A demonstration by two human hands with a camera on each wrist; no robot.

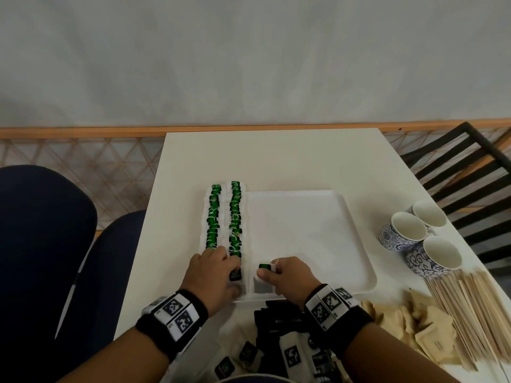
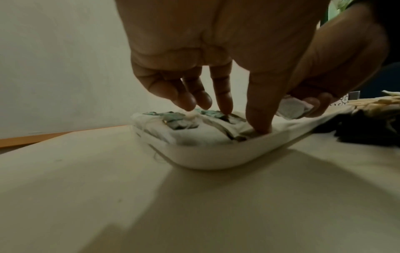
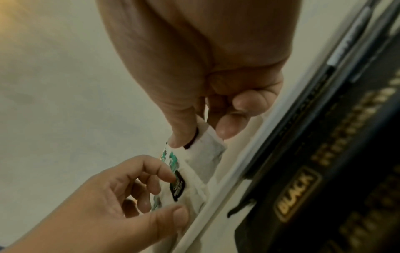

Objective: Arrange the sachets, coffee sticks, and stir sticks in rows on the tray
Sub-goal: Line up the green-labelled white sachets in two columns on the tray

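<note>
Two rows of tea bag sachets with green tags (image 1: 224, 217) lie along the left side of the white tray (image 1: 304, 233). My left hand (image 1: 232, 265) presses straight fingers (image 2: 225, 102) on the near end of the second row, by a black tag (image 3: 178, 187). My right hand (image 1: 266, 272) pinches one tea bag (image 3: 207, 152) between thumb and fingers, low over the tray's near edge (image 3: 227, 181), just right of the rows. Black coffee sticks (image 1: 279, 319) lie in a pile in front of the tray. Wooden stir sticks (image 1: 475, 313) and brown sachets (image 1: 409, 324) lie at the right.
Three blue-patterned cups (image 1: 409, 230) stand right of the tray. More loose tea bags (image 1: 235, 360) lie at the table's near edge. A black chair (image 1: 470, 172) stands at the right, and blue seats (image 1: 41, 230) are at the left.
</note>
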